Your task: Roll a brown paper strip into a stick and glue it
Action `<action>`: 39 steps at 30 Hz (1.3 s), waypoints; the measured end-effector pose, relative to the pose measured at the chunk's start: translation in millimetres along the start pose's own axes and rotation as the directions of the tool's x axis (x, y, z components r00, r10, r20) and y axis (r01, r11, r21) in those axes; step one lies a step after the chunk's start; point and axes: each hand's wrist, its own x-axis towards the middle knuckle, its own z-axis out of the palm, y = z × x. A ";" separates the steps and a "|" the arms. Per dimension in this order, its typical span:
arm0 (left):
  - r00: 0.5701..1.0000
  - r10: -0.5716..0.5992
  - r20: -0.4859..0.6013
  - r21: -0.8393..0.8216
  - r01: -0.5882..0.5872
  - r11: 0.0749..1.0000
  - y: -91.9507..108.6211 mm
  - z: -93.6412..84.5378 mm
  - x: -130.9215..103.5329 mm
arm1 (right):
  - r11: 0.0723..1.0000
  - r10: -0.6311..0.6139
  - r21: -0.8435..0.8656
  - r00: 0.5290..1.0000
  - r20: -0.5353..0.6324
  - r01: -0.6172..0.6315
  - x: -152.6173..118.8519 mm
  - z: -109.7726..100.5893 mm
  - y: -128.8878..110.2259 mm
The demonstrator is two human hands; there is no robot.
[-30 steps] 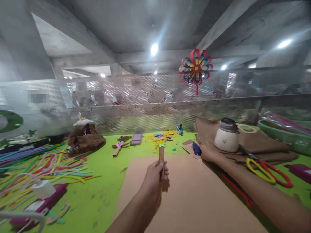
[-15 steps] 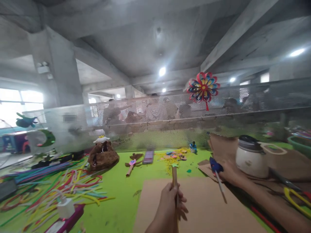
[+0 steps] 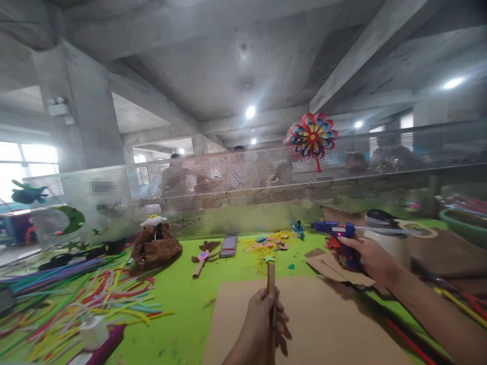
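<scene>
Glue gun (image 3: 342, 231) turned sideways since earlier, held in outstretched right hand (image 3: 371, 258), left hand (image 3: 262, 315) wrapped around slim brown strip (image 3: 271, 278)

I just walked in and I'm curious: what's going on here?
A person is working with both hands at a bright green table. Their left hand has a narrow brown strip in its grip, over a flat tan sheet; a small green star-shaped piece shows at the strip's far end. Their right hand holds a blue plastic glue gun, nozzle pointing left, apart from the strip. Long multicoloured craft strands lie spread at the left.
</scene>
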 end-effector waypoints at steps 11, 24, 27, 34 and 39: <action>0.997 -0.035 0.067 0.043 0.032 0.999 -5.3 0.1 0.5 | 0.970 0.070 0.164 0.858 0.510 -0.177 -50.8 35.9 -18.4; 0.972 -0.176 0.154 -0.057 0.186 0.981 -11.3 -3.8 1.6 | 0.974 0.159 0.063 0.856 0.493 -0.217 -64.4 27.7 0.6; 0.968 -0.172 0.185 -0.100 0.193 0.976 -5.3 1.0 -4.3 | 0.973 0.174 0.049 0.855 0.489 -0.226 -65.5 26.1 3.2; 0.989 -0.108 0.104 -0.134 0.122 0.983 6.3 16.4 -18.0 | 0.977 0.199 -0.010 0.896 0.398 -0.213 -70.2 25.7 -3.9; 0.982 -0.139 0.125 -0.084 0.151 0.985 10.5 18.8 -19.2 | 0.980 0.189 -0.027 0.897 0.401 -0.195 -70.5 31.0 -5.0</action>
